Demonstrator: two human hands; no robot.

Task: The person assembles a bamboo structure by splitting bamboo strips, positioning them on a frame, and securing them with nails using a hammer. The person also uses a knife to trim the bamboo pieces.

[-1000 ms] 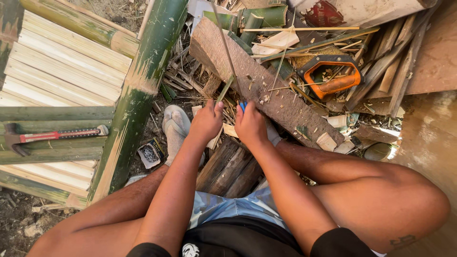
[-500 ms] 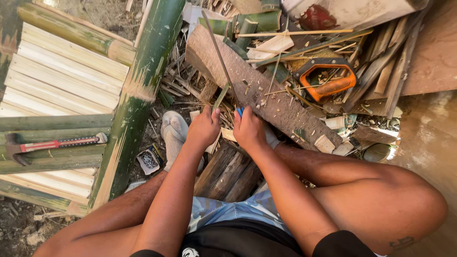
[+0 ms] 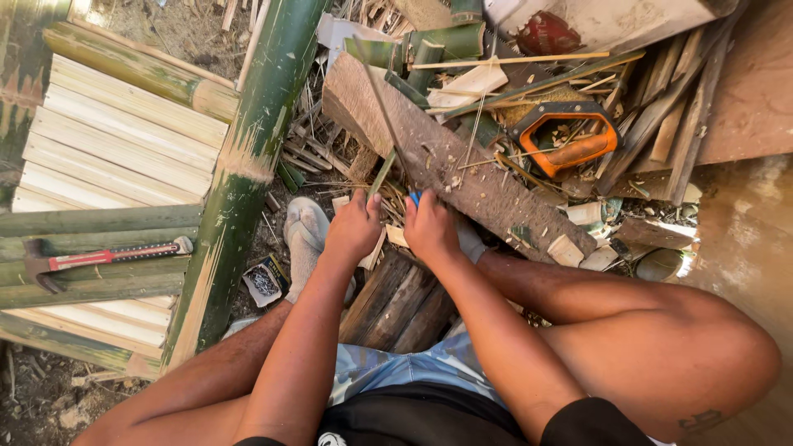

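Note:
My left hand [image 3: 353,228] grips the lower end of a thin green bamboo strip [image 3: 382,175] that stands against a rough wooden chopping block [image 3: 462,177]. My right hand [image 3: 429,226] is closed on a blue-handled tool [image 3: 415,196] whose long thin blade [image 3: 376,91] runs up along the strip. Both hands sit side by side at the near edge of the block, above my knees. A foot in a grey sock [image 3: 306,235] rests left of the hands.
A thick green bamboo pole [image 3: 248,165] slants on the left beside split bamboo slats [image 3: 116,149]. A red-handled hammer [image 3: 99,258] lies on them. An orange-handled saw [image 3: 570,136] lies among bamboo scraps right of the block. Short logs [image 3: 401,301] are under me.
Both hands have stayed at the block's near edge; the strip and blade shifted only slightly. The view has tilted a little.

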